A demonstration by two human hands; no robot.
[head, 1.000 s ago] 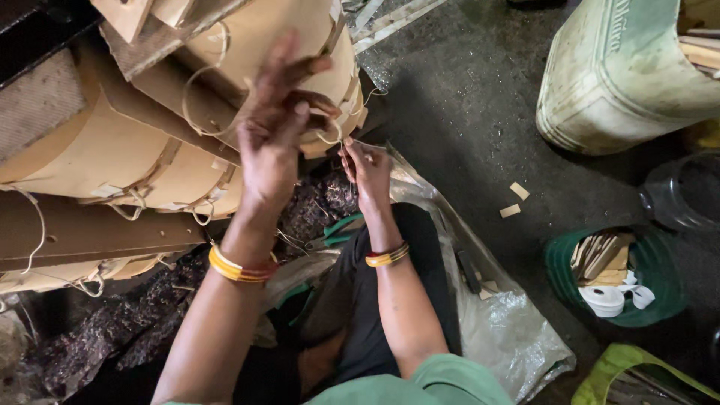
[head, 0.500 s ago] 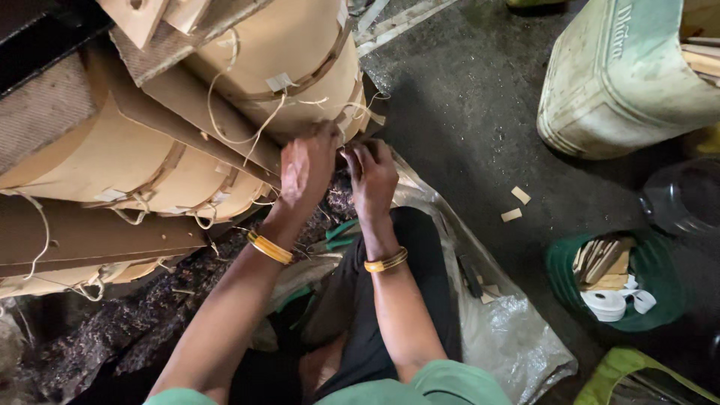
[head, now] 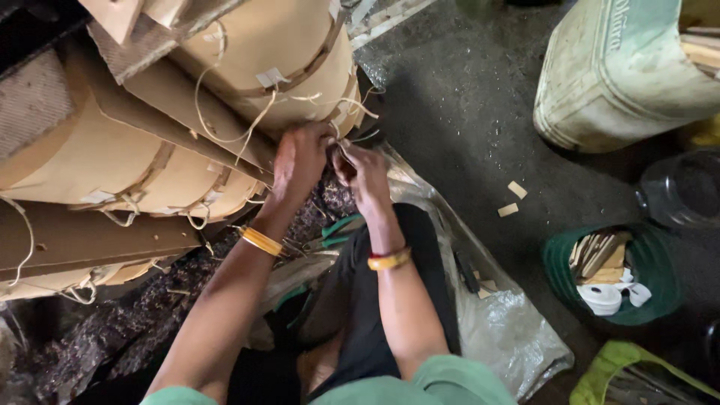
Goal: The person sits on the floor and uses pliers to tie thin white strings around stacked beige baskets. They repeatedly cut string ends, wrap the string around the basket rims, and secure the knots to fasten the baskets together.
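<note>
My left hand (head: pixel 300 161) and my right hand (head: pixel 361 171) meet close together just below a big tan rolled bundle (head: pixel 285 60) tied with pale cord. Both pinch a thin pale cord (head: pixel 341 146) between their fingertips, right at the bundle's lower edge. Loose cord ends (head: pixel 225 127) dangle from the bundle above my left hand. Yellow bangles ring both wrists. Green-handled scissors (head: pixel 334 229) lie on my lap below the hands, partly hidden by my right forearm.
More tan rolls (head: pixel 97 165) stack at the left over dark rubble (head: pixel 112 330). A clear plastic sheet (head: pixel 495 315) covers the floor at right. A green tub (head: pixel 611 274) holds wood slips and white tape rolls. A pale sack (head: pixel 615 67) stands at top right.
My left hand has come down from high up on the bundle to meet my right hand. Both hands now work the cord together slightly lower and nearer the bundle's edge.
</note>
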